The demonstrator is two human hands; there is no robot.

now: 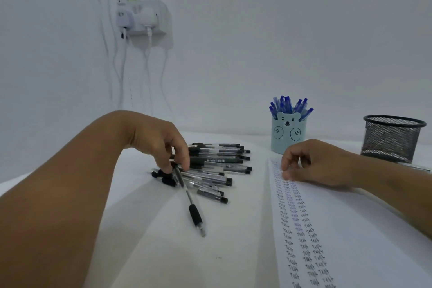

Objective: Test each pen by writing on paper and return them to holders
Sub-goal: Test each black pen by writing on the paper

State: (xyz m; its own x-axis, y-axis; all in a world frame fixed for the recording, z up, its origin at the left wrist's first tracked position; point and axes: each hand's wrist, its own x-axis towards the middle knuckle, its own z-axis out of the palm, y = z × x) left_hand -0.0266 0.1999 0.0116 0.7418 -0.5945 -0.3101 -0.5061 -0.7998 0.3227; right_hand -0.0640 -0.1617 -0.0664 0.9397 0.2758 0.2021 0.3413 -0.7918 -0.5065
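White bench (163,252) is carrying a pile (217,161) of black pens. Left hand (161,145) is pinching one pen (189,201), its tip pointing toward the person, left of the paper (350,229). Right hand (313,163), loosely curled and holding nothing, is resting on that paper.

A home desk against a bare white wall (257,30): chargers crowd a wall socket (143,17), pen holders (288,134) stand along the table's (152,252) far edge.

The left hand (161,145), forearm entering from seven o'clock, bends down at the wrist, thumb and fingertips pinching a slim black-grip clear pen (189,201). The right hand (313,163), arm entering from four o'clock, rests with loosely curled fingers.
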